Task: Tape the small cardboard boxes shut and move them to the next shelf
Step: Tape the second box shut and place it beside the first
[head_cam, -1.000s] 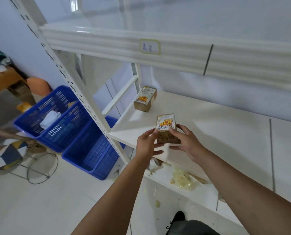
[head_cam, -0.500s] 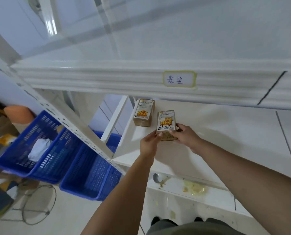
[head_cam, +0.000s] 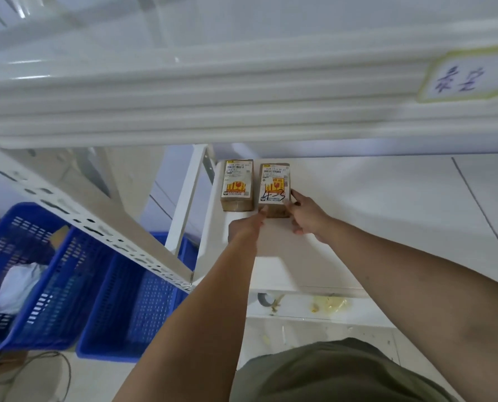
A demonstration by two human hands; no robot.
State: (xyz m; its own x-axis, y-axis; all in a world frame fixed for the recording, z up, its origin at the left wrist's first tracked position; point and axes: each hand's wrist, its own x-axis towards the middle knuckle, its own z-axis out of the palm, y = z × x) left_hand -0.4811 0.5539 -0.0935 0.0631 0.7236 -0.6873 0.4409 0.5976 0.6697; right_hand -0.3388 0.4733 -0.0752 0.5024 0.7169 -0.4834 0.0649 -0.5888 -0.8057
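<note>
Two small cardboard boxes with yellow-and-white labels lie side by side at the back left of the white shelf board. The left box lies untouched. The right box, marked with black handwriting, rests on the board between my hands. My left hand touches its near left corner with a fingertip. My right hand holds its near right corner, with the index finger lying along the right side and the other fingers curled.
The upper shelf's beam with a handwritten tag hangs low over the boxes. A perforated upright slants at the left. Blue baskets stand on the floor, and a tape roll lies on the lower shelf.
My hands carried the handwritten box forward from the shelf's front edge and set it down beside the other box. My view moved in under the upper beam.
</note>
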